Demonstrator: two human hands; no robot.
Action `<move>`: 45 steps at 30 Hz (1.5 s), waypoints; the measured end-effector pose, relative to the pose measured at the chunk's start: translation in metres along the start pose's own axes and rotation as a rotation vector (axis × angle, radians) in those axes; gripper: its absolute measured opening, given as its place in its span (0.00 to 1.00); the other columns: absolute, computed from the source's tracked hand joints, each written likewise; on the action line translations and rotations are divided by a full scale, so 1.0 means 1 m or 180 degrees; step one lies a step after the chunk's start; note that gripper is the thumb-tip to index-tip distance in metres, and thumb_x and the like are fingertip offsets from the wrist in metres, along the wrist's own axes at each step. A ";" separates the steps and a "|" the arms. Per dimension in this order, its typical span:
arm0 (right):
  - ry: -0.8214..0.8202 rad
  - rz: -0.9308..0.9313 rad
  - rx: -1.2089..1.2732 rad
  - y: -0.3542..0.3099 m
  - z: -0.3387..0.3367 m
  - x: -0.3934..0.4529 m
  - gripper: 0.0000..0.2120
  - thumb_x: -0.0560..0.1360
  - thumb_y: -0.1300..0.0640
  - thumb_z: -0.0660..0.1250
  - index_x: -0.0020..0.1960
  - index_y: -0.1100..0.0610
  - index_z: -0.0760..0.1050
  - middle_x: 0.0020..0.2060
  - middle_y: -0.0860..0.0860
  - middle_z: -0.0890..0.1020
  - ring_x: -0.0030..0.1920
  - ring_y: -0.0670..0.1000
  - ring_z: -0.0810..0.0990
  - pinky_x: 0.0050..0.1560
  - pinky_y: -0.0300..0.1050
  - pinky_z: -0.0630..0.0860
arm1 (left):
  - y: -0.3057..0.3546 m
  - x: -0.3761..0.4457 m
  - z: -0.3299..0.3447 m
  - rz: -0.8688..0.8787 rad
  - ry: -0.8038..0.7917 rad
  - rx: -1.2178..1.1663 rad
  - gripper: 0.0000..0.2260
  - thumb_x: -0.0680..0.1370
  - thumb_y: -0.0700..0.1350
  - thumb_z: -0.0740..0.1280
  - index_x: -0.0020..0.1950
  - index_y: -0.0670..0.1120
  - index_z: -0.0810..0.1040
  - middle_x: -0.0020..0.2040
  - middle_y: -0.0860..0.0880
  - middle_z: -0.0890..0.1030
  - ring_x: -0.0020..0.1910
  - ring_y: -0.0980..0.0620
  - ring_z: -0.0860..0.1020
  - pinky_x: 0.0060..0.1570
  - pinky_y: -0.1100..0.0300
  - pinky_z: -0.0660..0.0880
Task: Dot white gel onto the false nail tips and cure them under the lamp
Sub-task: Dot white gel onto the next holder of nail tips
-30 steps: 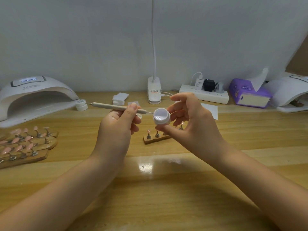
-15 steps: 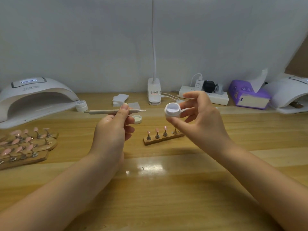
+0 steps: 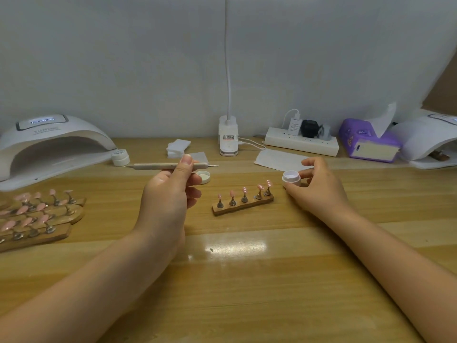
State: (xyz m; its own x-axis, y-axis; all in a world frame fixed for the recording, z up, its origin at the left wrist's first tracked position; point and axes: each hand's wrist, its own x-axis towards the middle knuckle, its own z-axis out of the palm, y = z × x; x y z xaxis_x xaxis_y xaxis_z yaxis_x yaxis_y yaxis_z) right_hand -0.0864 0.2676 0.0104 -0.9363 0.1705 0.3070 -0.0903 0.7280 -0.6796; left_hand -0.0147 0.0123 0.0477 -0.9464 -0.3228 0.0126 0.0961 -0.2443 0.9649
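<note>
Left hand (image 3: 168,194): pinches slim beige dotting tool (image 3: 170,166), horizontal | Right hand (image 3: 319,186): fingers curled round small round white gel pot (image 3: 291,177), just right of wooden strip (image 3: 243,205) bearing five glossy pink nail tips (image 3: 260,187)

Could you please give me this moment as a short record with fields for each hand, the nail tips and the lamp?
left hand: holds the dotting tool level above the table, thumb on top
right hand: grip on the open gel pot, low beside the strip's right end
nail strip: five pink tips upright on a wooden base, between the hands
pot lid: lying on the table, behind the left hand
curing lamp: far left, display lit
</note>
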 end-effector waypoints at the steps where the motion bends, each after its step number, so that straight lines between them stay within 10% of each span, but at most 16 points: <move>1: -0.0054 0.0029 -0.0007 0.002 0.001 0.001 0.28 0.70 0.49 0.72 0.66 0.51 0.65 0.48 0.44 0.78 0.53 0.49 0.76 0.51 0.48 0.75 | 0.000 0.000 0.000 0.0005 -0.0007 0.0002 0.10 0.78 0.53 0.65 0.43 0.49 0.80 0.31 0.55 0.79 0.32 0.56 0.75 0.39 0.58 0.71; 9: 0.0178 -0.0275 -0.0304 -0.009 -0.001 -0.006 0.27 0.73 0.52 0.70 0.69 0.54 0.67 0.63 0.51 0.75 0.64 0.53 0.71 0.59 0.47 0.70 | -0.001 -0.001 0.000 0.0021 -0.0022 0.0015 0.10 0.79 0.53 0.65 0.44 0.49 0.80 0.32 0.55 0.79 0.34 0.54 0.75 0.39 0.57 0.71; 14: 0.0475 -0.1551 -0.0055 -0.055 -0.006 -0.032 0.05 0.73 0.57 0.68 0.45 0.58 0.78 0.35 0.50 0.78 0.36 0.49 0.75 0.37 0.46 0.74 | -0.002 0.001 -0.001 0.0034 -0.0002 0.0006 0.10 0.79 0.53 0.65 0.44 0.49 0.80 0.31 0.55 0.79 0.32 0.56 0.75 0.38 0.58 0.71; 17: -0.0339 -0.1553 0.0025 -0.075 0.005 -0.055 0.15 0.75 0.47 0.63 0.38 0.56 0.81 0.27 0.47 0.78 0.27 0.45 0.74 0.31 0.40 0.73 | -0.003 0.001 0.000 0.0046 0.0028 0.0018 0.10 0.79 0.53 0.65 0.43 0.49 0.80 0.31 0.55 0.79 0.32 0.55 0.75 0.37 0.58 0.70; 38: -0.0530 -0.1414 -0.1076 -0.076 0.042 -0.063 0.16 0.81 0.45 0.55 0.62 0.45 0.78 0.50 0.47 0.84 0.54 0.51 0.80 0.55 0.46 0.76 | -0.006 0.001 0.002 0.0055 0.0061 0.0059 0.10 0.78 0.54 0.66 0.43 0.49 0.79 0.31 0.55 0.79 0.34 0.54 0.75 0.39 0.57 0.71; 45: -0.0466 -0.1576 -0.0482 -0.078 0.037 -0.069 0.12 0.80 0.49 0.60 0.56 0.48 0.81 0.40 0.47 0.84 0.41 0.49 0.80 0.50 0.44 0.73 | -0.006 -0.003 0.003 0.0327 0.0018 0.0228 0.10 0.79 0.54 0.64 0.42 0.50 0.78 0.31 0.55 0.80 0.33 0.56 0.75 0.38 0.58 0.70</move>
State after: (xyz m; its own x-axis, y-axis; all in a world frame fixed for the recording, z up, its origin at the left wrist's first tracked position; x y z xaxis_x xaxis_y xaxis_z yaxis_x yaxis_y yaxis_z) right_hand -0.0274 0.1750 0.0176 -0.8327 -0.3040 0.4629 -0.4932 0.7872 -0.3702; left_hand -0.0139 0.0177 0.0425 -0.9309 -0.3479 0.1110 0.1699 -0.1437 0.9749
